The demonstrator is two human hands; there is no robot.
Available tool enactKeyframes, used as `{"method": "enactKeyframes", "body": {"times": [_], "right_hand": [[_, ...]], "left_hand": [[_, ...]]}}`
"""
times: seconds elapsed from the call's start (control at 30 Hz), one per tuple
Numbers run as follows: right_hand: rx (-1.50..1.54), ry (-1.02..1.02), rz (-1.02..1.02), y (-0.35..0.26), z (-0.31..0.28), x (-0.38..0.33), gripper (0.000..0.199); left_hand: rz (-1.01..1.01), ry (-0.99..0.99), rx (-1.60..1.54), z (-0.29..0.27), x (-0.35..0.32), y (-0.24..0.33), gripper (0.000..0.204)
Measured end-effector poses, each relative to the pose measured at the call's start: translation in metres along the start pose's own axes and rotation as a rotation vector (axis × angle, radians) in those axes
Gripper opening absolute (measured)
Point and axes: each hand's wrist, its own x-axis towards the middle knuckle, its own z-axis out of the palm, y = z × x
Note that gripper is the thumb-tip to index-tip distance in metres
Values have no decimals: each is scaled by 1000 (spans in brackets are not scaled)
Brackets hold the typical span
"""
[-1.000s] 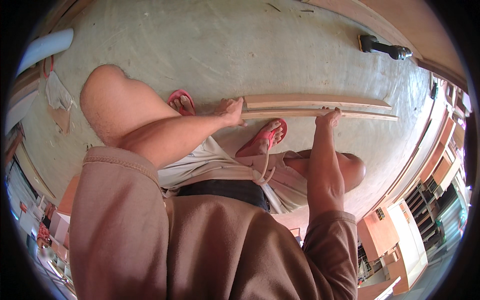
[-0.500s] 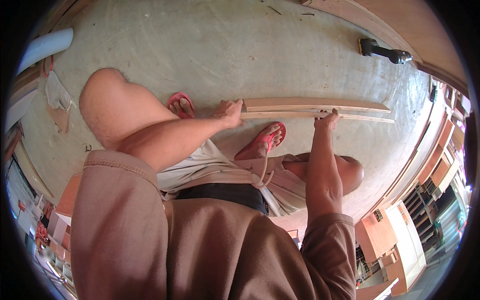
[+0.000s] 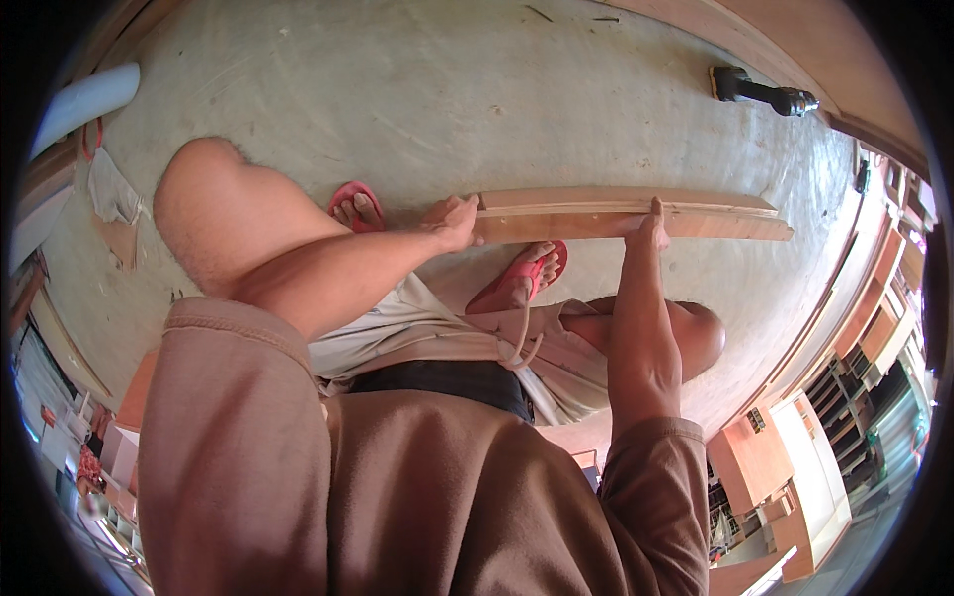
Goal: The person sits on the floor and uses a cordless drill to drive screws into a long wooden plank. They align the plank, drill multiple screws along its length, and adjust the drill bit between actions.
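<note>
Two long wooden strips lie side by side in front of me, above the concrete floor. The far strip [image 3: 586, 199] shows its broad face and a thin layered edge. The near strip [image 3: 566, 227] turns its flat brown face toward me. My left hand [image 3: 457, 223] is closed round the left ends of both strips; its fingertips are partly hidden. Farther right, my right hand [image 3: 649, 226] grips the near strip, with fingers behind it and the thumb side toward me. Below the strips is my foot in a red flip-flop [image 3: 519, 273].
A black cordless power tool [image 3: 763, 93] lies on the floor at the far right, near a large wooden panel [image 3: 795, 40]. A pale blue pipe [image 3: 94, 102] and a grey cloth [image 3: 114, 189] are at the left. Wooden cabinet parts [image 3: 750, 462] stand at the lower right.
The near strip has been rolled, so its wide face now shows where its thin edge did. My right hand has turned with it; my left hand stays at the ends.
</note>
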Motion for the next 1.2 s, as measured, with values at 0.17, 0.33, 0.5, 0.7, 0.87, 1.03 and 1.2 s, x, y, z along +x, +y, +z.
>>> {"method": "enactKeyframes", "body": {"times": [0.17,0.33,0.5,0.7,0.87,1.03,1.2], "right_hand": [[13,-15,20,0,-1,2,68],[-27,7,3,-7,5,-15,68],[-45,25,20,0,7,1,73],[-77,6,59,10,8,25,81],[-164,59,37,11,7,21,90],[-286,58,24,8,8,23,96],[-319,57,17,13,9,39,97]], "left_hand": [[25,-9,-52,-1,-3,4,63],[106,79,-91,15,3,-7,64],[113,28,-72,16,9,-8,64],[58,6,-33,23,12,-7,65],[56,-102,-8,8,10,0,66],[56,-79,23,15,12,-5,65],[34,-131,18,14,15,-3,65]]}}
